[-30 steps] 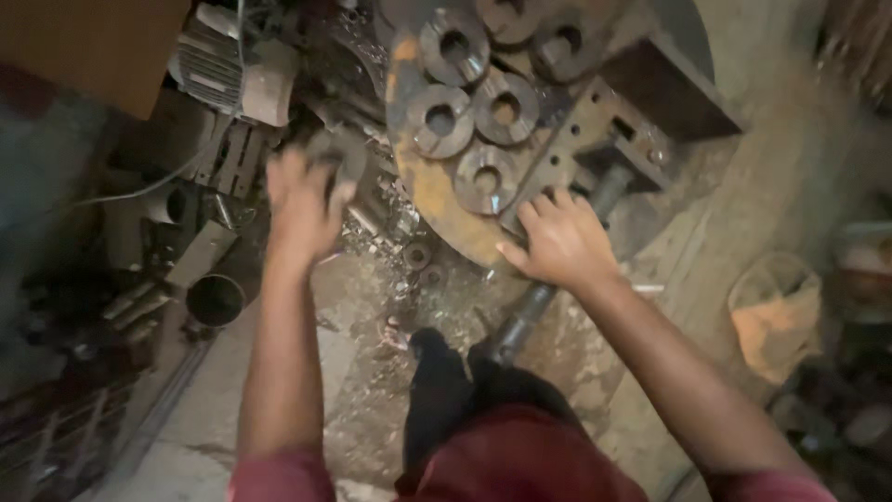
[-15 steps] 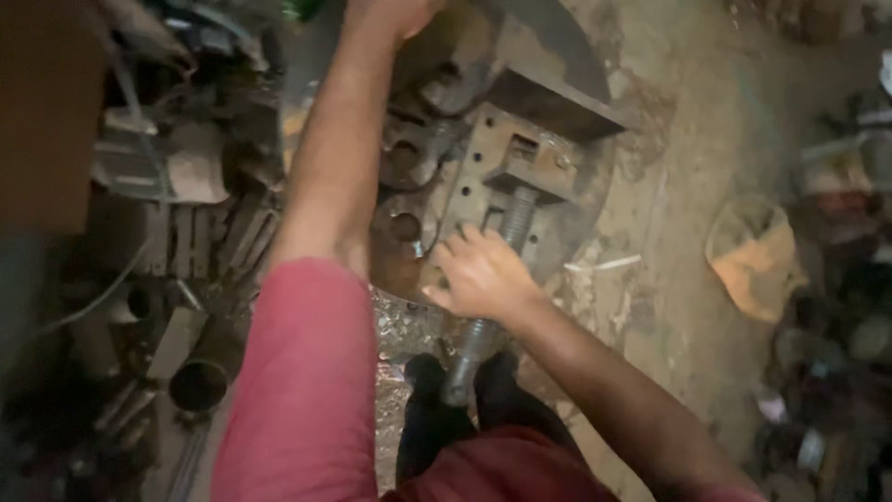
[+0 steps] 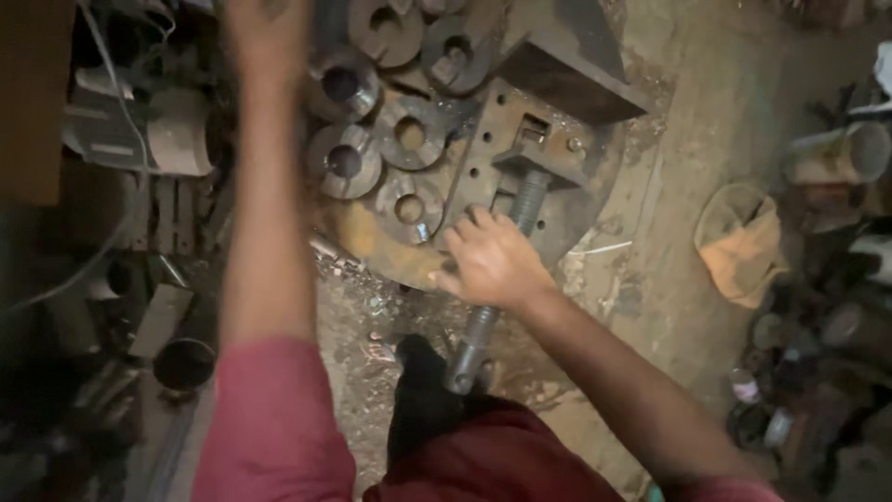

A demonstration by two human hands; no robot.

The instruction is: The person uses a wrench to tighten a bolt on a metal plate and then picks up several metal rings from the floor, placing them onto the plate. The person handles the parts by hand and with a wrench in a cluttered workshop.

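Item: right hand (image 3: 492, 265). We curl its fingers (image 3: 460, 244) around the threaded steel rod (image 3: 528, 200); the palm covers the shaft where it crosses the near edge of the rusty round plate (image 3: 372, 244), a grip that seems meant to steady the rod.

Item: threaded steel rod. It runs from the clamp block (image 3: 531, 149) on the plate back toward our knees, its free end (image 3: 462, 376) over the dirt floor (image 3: 650, 279).

Item: left hand (image 3: 265, 23). We stretch it to the top edge of the view, blurred; we cannot tell whether its fingers are spread or closed.

Item: thick steel rings (image 3: 409, 135). They lie flat and close-packed on the plate beside the block, likely so that none rolls.

Item: orange cloth (image 3: 743, 246). Crumpled on the floor, well apart.
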